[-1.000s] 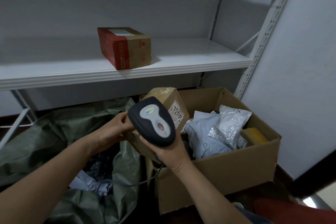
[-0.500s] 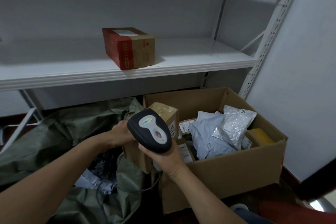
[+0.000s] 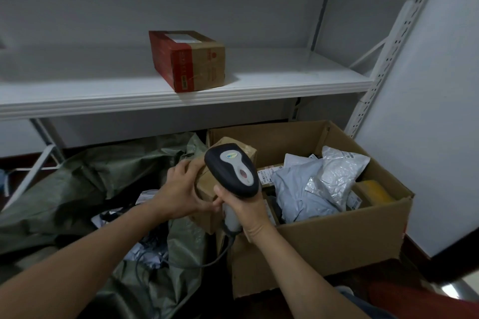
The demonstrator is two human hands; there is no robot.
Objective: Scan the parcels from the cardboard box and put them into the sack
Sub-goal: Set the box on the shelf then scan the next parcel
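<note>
Head view: left hand (image 3: 181, 193) grips taped brown cardboard parcel (image 3: 207, 189).

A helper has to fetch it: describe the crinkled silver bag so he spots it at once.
Look in the open cardboard box on the floor under the white shelf. The silver bag lies on top, right of a smooth grey bag; only it is shiny, crinkled foil.

White metal shelving (image 3: 233, 90), pale wall (image 3: 427, 111), dim light, dark floor (image 3: 414, 274), possibly wood
</note>
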